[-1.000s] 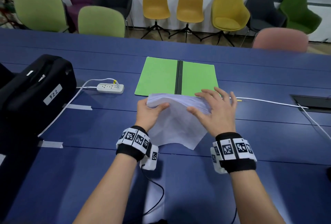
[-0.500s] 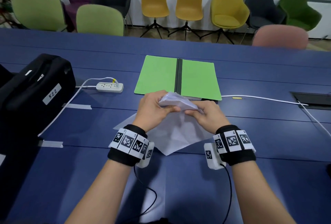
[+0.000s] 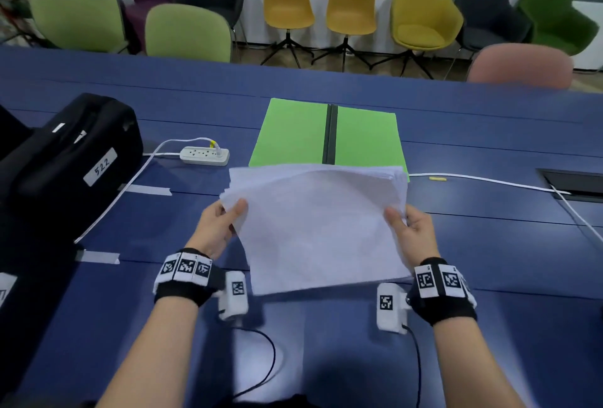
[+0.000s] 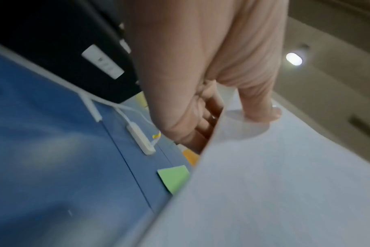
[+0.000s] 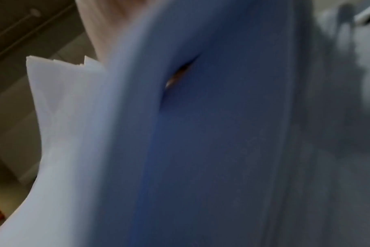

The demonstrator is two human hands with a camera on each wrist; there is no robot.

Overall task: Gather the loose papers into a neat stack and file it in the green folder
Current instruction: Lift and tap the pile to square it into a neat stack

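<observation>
**Paper stack held over the desk, folder just beyond**

Both hands carry the paper stack (image 3: 321, 228) in the middle of the head view, lifted off the blue desk (image 3: 489, 244); the left hand (image 3: 217, 228) pinches the stack's left edge, thumb on top and fingers beneath, which the left wrist view confirms; the right hand (image 3: 412, 233) grips the right edge in the same way, thumb on top, though the right wrist view is too blurred to show the fingers beneath. The sheets are not yet square; their far corners fan out slightly at the upper right of the stack, and the right wrist view shows staggered corners too.

The green folder (image 3: 329, 135) lies open and flat straight ahead of the hands, toward the upper centre of the frame; its dark spine runs away from the person, dividing it into a left and a right leaf; both leaves look bare, nothing filed in either. The stack's far edge overlaps the folder's near edge in the head view, and it spans both leaves; neither hand is clearly nearer.

So the coming move is likely forward and a little to one side, to land the stack on a single leaf; tapping the edges level first seems advisable.
</observation>
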